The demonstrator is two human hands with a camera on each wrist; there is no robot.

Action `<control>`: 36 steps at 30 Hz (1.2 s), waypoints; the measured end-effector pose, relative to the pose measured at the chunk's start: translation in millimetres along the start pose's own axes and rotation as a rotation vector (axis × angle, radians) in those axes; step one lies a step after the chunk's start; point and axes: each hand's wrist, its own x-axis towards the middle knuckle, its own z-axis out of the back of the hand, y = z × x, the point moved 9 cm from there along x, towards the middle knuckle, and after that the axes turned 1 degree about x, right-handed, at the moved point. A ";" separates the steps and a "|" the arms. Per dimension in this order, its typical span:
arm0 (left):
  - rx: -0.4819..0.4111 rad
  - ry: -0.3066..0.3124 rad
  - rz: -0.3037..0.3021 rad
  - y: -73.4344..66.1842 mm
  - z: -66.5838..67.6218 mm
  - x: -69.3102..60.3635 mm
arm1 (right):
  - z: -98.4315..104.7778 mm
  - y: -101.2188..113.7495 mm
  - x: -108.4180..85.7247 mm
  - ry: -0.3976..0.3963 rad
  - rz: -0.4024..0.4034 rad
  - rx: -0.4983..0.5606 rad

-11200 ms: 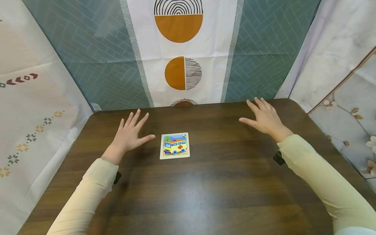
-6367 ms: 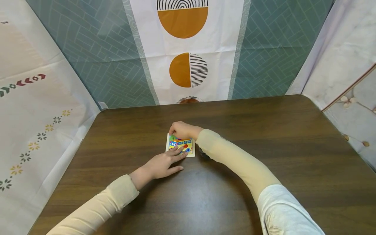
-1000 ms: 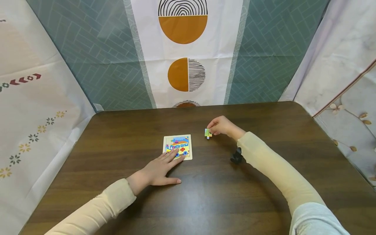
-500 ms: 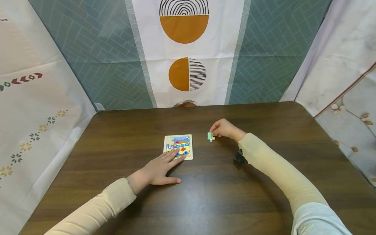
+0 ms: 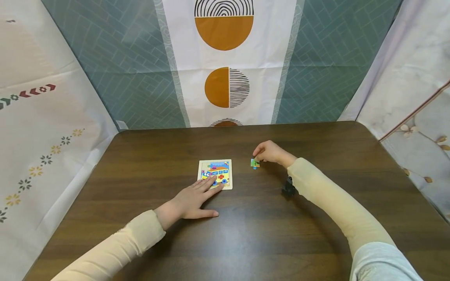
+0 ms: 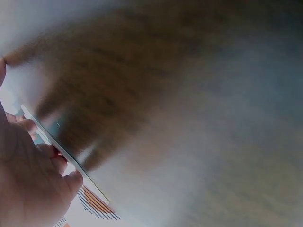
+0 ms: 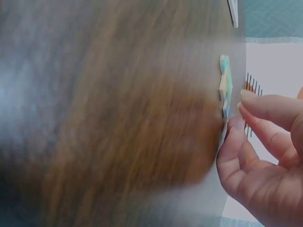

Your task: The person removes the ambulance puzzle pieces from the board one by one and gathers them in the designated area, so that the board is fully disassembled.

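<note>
A square jigsaw puzzle (image 5: 221, 167) with a cartoon ambulance in a pale frame lies on the table; its upper left corner shows a bare pale patch. My left hand (image 5: 195, 197) rests flat with fingertips on the puzzle's lower left part, covering some of the picture, thumb spread over the table. To the right, a small green and blue puzzle piece (image 5: 254, 163) lies on the wood. My right hand (image 5: 270, 152) is at the piece's upper right corner. In the right wrist view, the fingertips (image 7: 246, 93) are just beside the piece, thumb close to its lower end.
The dark wooden table (image 5: 281, 234) runs back to a patterned cloth (image 5: 140, 86) hanging behind it. White printed cloths stand at the left and right sides. A black wrist device (image 5: 288, 188) sits under the right wrist.
The ambulance puzzle was whole at first; its upper left piece has come out and moved right. Over the last second my right hand lowered the piece and loosened its pinch. The left hand stayed.
</note>
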 end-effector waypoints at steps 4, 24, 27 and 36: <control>0.005 -0.006 -0.006 -0.9 1.3 0.7 | 2.4 4.2 -2.0 -0.025 0.014 -0.015; 0.000 0.013 0.002 -1.0 2.5 -0.1 | -4.4 49.1 0.5 -0.072 0.149 -0.002; 0.000 0.009 0.001 -1.4 2.8 -0.4 | -10.6 57.0 3.1 -0.053 0.173 -0.012; 0.005 -0.002 -0.004 -1.8 2.1 0.5 | -33.4 82.4 9.7 0.031 0.232 -0.062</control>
